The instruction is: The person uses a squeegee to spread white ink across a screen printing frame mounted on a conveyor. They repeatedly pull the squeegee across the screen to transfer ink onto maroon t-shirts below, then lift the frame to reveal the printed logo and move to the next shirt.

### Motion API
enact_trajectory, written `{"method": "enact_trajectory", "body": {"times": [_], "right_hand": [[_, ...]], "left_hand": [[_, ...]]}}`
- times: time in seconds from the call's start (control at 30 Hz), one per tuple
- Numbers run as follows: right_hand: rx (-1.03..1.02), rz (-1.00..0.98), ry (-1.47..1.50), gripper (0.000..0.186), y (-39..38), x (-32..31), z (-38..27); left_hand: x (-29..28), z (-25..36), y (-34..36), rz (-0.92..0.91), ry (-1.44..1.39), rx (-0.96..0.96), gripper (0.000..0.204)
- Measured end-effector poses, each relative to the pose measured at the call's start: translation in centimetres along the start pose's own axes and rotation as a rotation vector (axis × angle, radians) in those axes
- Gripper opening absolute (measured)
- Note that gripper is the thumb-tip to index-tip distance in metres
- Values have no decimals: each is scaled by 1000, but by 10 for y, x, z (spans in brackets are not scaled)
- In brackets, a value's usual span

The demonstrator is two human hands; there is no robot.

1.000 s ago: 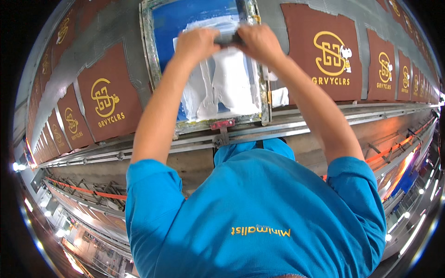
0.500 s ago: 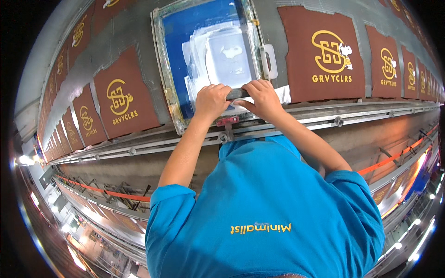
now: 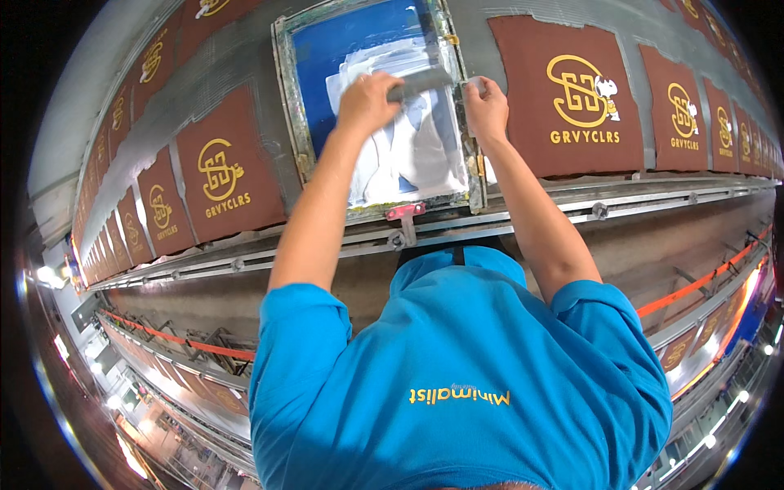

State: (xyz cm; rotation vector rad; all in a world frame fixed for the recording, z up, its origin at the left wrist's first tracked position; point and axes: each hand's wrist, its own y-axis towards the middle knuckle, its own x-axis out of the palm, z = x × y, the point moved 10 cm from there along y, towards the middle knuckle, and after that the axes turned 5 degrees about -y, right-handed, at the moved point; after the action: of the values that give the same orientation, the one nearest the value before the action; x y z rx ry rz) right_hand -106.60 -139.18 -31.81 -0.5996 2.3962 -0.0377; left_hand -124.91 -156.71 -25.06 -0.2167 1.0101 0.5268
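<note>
Stroke apparently complete, my left grip point(image 3: 369, 102) clamped the squeegee point(image 3: 425, 81) within the frame point(image 3: 291, 94); my right grip point(image 3: 487, 109), closure unclear, was beside it; level lifting seemed required.

At upper centre, I have passage over the blue screen point(image 3: 327, 51); the dark bar point(image 3: 426, 81) obstructs between left hand point(image 3: 369, 102) and right hand point(image 3: 487, 108).

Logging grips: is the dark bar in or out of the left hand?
In: the left hand curls around one end of the dark bar.
</note>
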Motion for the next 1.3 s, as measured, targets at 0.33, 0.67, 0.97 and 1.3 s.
{"method": "enact_trajectory", "body": {"times": [0.33,0.67,0.97,1.3], "right_hand": [[-158,29,22,46,-18,-14,-67],[-215,-46,281,33,-150,189,-163],[-59,-100,137,37,-242,370,-173],[25,-99,-54,43,-260,395,-194]], "left_hand": [[-6,72,-199,76,-109,75,61],[-116,-140,-281,-60,-207,-31,65],[-160,-290,-376,-150,-96,-101,52],[-221,-392,-207,-363,-48,-90,33]]}}
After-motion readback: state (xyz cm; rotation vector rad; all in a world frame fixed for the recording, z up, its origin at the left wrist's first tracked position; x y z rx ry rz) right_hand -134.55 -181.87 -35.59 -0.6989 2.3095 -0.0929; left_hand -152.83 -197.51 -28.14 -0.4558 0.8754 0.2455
